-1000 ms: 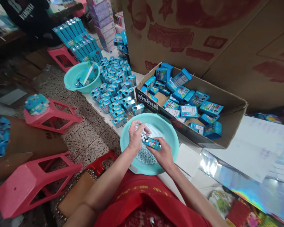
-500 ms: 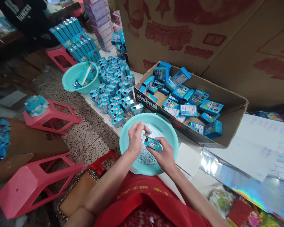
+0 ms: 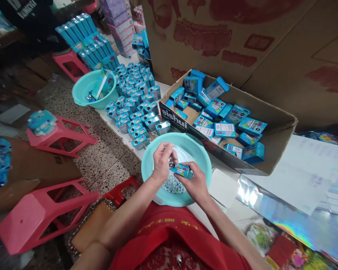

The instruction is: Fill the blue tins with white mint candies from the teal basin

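Note:
My right hand (image 3: 195, 180) grips a small blue candy box (image 3: 181, 169), tilted on its side with its round opening facing left. At that opening my left hand (image 3: 162, 161) is cupped, fingers curled and thumb close to them; its palm is turned away, so what lies in it is hidden. Both hands are over a turquoise basin (image 3: 204, 153). Small pale-blue candies (image 3: 174, 185) are heaped in the basin, beside a whitish sheet or bag (image 3: 183, 153) partly covered by my hands.
Rows of upright blue boxes (image 3: 136, 122) stand on the white table beyond the basin. A cardboard carton (image 3: 281, 137) of loose blue boxes is to the right. A second basin (image 3: 94, 101) is at the far left; pink stools (image 3: 25, 221) stand on the floor.
White candies showing between my left hand and the box have mostly gone from sight. The box's dark opening now shows more. My right hand keeps its grip; the view has shifted slightly.

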Motion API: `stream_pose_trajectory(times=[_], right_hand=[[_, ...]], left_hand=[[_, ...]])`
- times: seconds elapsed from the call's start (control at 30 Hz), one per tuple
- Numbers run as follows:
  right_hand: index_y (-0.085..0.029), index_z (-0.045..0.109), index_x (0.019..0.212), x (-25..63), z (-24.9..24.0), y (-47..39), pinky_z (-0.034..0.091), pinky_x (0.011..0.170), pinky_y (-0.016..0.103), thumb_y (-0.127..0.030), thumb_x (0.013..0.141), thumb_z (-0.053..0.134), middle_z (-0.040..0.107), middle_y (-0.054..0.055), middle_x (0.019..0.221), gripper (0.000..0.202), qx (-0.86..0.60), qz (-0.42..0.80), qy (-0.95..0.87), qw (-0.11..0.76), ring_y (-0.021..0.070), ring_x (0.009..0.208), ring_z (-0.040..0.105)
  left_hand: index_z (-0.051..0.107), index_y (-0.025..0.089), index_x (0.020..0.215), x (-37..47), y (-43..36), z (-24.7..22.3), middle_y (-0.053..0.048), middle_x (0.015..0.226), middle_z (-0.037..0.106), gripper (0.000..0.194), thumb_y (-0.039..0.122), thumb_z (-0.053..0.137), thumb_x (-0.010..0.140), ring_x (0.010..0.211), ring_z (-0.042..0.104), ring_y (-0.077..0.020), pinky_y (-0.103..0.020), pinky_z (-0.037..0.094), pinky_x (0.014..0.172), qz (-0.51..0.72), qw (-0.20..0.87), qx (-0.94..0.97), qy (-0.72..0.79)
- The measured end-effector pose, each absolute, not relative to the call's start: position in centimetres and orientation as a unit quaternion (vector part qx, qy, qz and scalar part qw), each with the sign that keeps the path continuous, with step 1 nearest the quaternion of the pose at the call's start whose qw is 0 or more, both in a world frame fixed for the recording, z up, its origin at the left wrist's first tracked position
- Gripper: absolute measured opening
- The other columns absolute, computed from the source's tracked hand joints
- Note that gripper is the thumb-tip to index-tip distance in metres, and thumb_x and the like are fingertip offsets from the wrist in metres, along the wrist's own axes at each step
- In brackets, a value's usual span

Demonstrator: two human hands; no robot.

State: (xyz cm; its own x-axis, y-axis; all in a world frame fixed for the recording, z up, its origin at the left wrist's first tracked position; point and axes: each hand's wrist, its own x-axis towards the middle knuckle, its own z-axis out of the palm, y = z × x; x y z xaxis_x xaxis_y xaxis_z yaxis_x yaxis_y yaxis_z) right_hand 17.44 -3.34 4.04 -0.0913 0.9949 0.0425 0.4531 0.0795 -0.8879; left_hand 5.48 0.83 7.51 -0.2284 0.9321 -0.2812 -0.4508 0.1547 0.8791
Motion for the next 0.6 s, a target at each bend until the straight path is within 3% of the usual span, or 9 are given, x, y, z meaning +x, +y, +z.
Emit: stream_pose_trajectory(times=[0.6], right_hand=[[-0.022,0.062,0.092,17.3,2.6,-3.3,0.048,0.076,0.035,-0.042,0.069,0.072,0.066,0.002,0.087,0.032,-0.585,0.433,-0.564,0.390,0.0212,0.081,0.061]], left_hand=[[0.055,0.018,0.082,5.5,-0.4,6.6,0.000,0.058,0.059,0.026,0.044,0.059,0.081,0.058,0.059,-0.0147,-0.027,0.047,0.062,0.615,0.566,0.263,0.482]])
